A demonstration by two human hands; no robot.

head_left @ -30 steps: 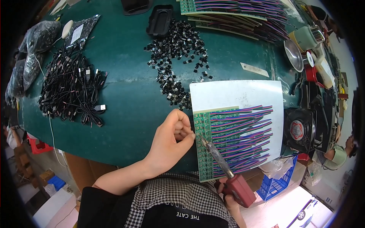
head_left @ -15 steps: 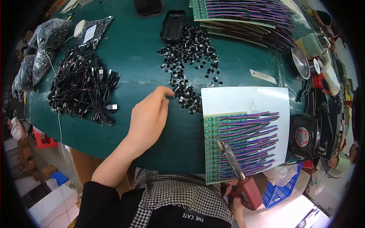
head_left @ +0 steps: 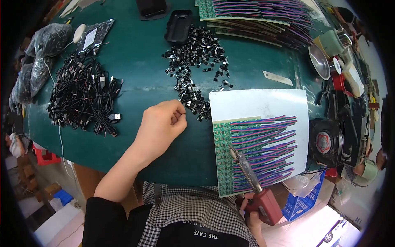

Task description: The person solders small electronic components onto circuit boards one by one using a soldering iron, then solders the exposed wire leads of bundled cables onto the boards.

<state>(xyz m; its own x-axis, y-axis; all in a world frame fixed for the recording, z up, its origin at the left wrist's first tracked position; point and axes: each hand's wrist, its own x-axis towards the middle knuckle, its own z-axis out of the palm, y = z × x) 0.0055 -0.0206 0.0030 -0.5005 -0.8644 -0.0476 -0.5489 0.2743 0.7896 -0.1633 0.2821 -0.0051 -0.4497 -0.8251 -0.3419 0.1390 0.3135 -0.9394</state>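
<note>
my left hand [head_left: 160, 125] is in the centre of the frame, fingers curled in and thumb drawn up close to the forefinger; i cannot tell whether anything small is pinched there. it is just beside the lower end of the pile of small black components [head_left: 202, 41], which spreads through the upper centre below a black tray [head_left: 179, 25].

my right hand [head_left: 254, 219], at the lower right of centre, is wrapped around the handle of a red soldering gun [head_left: 268, 208]. the gun's metal tip is over the green circuit panel [head_left: 222, 160]; i cannot tell if they touch. the panel, with its rows of coloured wires [head_left: 263, 142], lies on a white sheet [head_left: 259, 103] right of centre. black cables [head_left: 82, 92] are heaped at the left.
</note>
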